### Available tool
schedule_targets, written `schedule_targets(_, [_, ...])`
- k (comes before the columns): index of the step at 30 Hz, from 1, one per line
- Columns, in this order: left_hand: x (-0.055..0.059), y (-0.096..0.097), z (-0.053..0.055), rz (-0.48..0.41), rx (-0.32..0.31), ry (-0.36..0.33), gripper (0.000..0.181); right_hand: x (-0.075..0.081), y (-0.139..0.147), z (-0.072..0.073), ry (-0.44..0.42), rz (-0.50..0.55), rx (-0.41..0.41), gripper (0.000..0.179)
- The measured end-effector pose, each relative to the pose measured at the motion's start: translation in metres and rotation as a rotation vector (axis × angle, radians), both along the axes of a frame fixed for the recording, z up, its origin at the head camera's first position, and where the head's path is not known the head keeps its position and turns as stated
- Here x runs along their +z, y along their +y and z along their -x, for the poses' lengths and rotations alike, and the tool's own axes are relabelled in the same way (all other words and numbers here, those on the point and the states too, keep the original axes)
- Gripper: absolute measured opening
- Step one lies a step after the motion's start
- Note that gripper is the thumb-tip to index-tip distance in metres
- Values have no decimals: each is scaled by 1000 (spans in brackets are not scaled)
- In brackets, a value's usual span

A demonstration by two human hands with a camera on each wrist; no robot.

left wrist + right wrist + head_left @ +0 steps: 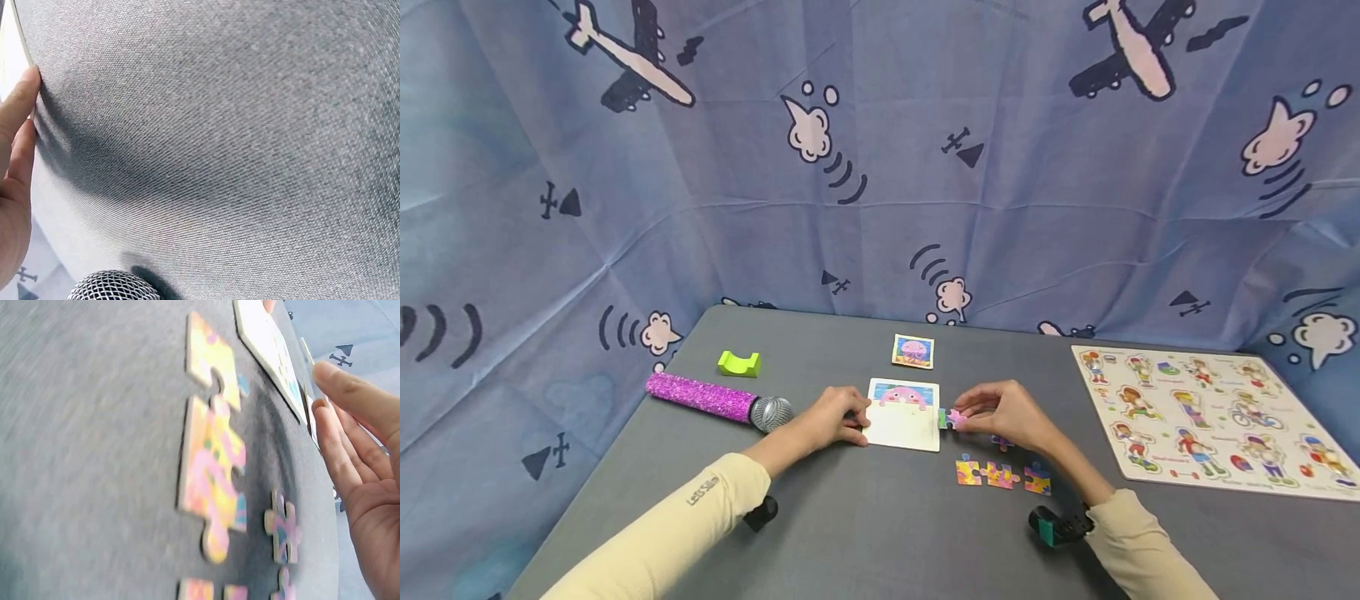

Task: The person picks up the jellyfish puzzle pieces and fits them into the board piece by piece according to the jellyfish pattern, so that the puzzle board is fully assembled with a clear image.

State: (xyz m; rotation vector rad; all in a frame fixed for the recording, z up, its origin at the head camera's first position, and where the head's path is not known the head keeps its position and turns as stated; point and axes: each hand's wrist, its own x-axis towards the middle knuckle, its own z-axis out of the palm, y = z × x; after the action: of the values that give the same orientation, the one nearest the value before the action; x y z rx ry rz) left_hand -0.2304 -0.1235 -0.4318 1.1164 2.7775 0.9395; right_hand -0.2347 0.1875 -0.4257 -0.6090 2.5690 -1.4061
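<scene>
A white puzzle tray [902,429] lies on the table, the upper part of a pink sea-creature picture laid along its far side. My left hand [835,417] is at the tray's left edge; in the left wrist view two extended digits [22,94] touch that edge. Just off the right edge, my right hand [1006,412] pinches a pink and green puzzle piece [955,419] between thumb and fingers. Nearer to me lie loose yellow and pink pieces [1000,475], and a purple piece [284,528] shows close below the right hand in its wrist view.
A small picture card [913,351] lies behind the tray. To the left are a glittery pink microphone [707,397] and a green curved block [739,364]. A large board with sports figures [1217,417] covers the right side. A printed curtain [880,167] hangs behind the table.
</scene>
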Motion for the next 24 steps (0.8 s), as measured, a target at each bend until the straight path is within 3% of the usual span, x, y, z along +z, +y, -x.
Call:
schedule_targets(10, [3,0,0,15,28,-31,22,-4,-19,6,-67,149,-33,32])
schedule_targets(24, [8,5,-1,37,48,-24,22,-17,-57,13,4,191,-34,30])
